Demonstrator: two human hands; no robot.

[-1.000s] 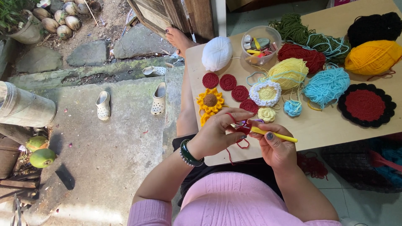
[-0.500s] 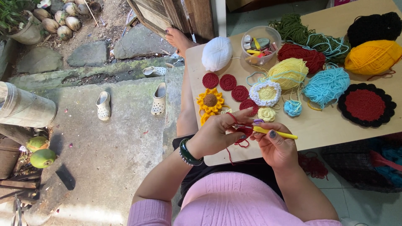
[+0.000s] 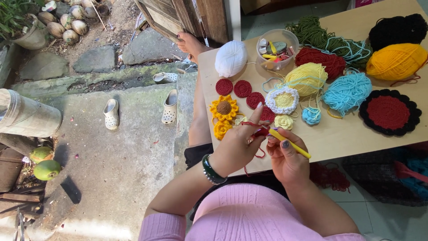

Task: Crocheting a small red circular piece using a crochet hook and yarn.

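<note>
My right hand [image 3: 287, 158] grips a yellow crochet hook [image 3: 290, 143] that points up-left toward my left hand. My left hand [image 3: 236, 145], with a dark green bracelet on its wrist, pinches a small red crochet piece [image 3: 262, 132], and red yarn [image 3: 250, 123] runs over its raised forefinger. A loose red strand hangs below the hands. Both hands work just above the near edge of a wooden table [image 3: 330, 138]. Close beyond the fingers lie a yellow crocheted sunflower [image 3: 224, 108], several red crocheted discs [image 3: 243, 88] and a small pale yellow flower [image 3: 284, 121].
Further back on the table are a white yarn ball [image 3: 230, 58], a clear bowl of small tools [image 3: 277, 48], yellow, red, green, blue, black and orange yarn, and a red-and-black round mat [image 3: 390, 111]. Pale clogs [image 3: 169, 106] sit on the concrete floor at left, with green coconuts [image 3: 44, 163] nearby.
The hands stay in the same place over the table edge; the fingers and the hook shift slightly as the red yarn is worked.
</note>
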